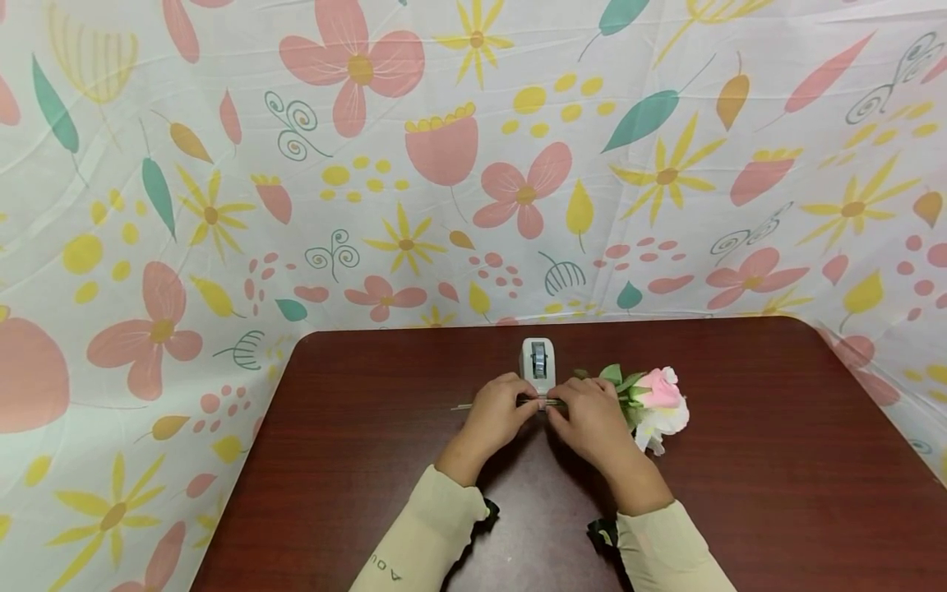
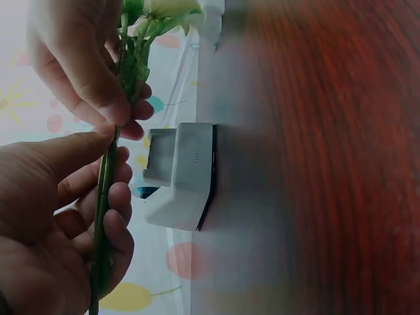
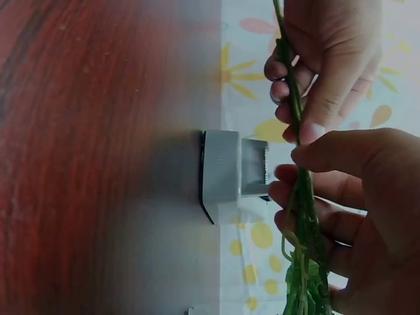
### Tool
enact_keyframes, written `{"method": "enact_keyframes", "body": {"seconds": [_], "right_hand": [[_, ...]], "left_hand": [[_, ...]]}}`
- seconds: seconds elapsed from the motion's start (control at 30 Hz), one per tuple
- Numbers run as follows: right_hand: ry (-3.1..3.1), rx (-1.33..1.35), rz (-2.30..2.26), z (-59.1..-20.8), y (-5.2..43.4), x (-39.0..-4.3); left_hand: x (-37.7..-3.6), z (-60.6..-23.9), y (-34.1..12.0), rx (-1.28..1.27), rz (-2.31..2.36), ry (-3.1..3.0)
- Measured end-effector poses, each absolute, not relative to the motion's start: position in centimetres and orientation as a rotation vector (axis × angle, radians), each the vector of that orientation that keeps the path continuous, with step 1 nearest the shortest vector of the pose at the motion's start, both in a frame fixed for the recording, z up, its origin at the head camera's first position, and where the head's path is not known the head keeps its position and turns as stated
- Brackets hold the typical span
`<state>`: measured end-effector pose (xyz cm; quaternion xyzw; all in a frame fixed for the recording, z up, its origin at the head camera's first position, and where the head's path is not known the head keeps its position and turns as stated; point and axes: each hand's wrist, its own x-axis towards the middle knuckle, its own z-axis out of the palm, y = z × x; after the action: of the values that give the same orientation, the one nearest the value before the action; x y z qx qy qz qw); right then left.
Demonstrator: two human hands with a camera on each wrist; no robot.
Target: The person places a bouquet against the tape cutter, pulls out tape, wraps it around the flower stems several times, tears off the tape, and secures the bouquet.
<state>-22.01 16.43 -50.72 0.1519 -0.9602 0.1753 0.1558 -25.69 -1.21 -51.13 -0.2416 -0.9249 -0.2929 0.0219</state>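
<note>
Both hands hold a small bunch of artificial flowers by its green stems (image 2: 102, 216). A pink rose bloom (image 1: 657, 386) and white petals (image 1: 669, 419) point to the right. My left hand (image 1: 499, 415) grips the bare stem ends, its fingers curled round them in the left wrist view. The right hand (image 1: 593, 415) grips the stems nearer the leaves (image 3: 305, 282). Thumbs of both hands nearly meet at the middle of the stems. Just beyond the hands stands a light grey tape dispenser (image 1: 538, 359) with a roll of tape and a toothed cutting edge (image 3: 266, 164).
The dark red-brown wooden table (image 1: 355, 444) runs back to a floral-patterned cloth (image 1: 451, 238) that hangs behind it and along the sides. Dark bands (image 1: 605, 534) show at the wrists beside the light sleeves (image 1: 429, 534).
</note>
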Motion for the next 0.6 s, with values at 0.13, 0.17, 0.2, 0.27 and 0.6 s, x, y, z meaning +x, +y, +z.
{"method": "enact_keyframes", "body": {"seconds": [0.13,0.17,0.2,0.27,0.6], "right_hand": [[-2.745,0.453,0.51,-50.47,16.64,-21.94],[-2.74,0.457,0.513,-50.4,16.67,-21.93],[-2.736,0.459,0.514,-50.34,16.71,-21.92],[-2.729,0.46,0.515,-50.31,16.75,-21.92],[-2.709,0.415,0.545,-50.47,16.58,-22.01]], "left_hand": [[-25.68,-51.09,-1.23,-0.758,-0.952,-2.858],[-25.67,-51.07,-1.23,-0.762,-0.965,-2.856],[-25.66,-51.03,-1.23,-0.764,-0.976,-2.854],[-25.64,-51.0,-1.19,-0.765,-0.985,-2.852],[-25.47,-50.86,-0.94,-0.707,-0.954,-2.841]]}}
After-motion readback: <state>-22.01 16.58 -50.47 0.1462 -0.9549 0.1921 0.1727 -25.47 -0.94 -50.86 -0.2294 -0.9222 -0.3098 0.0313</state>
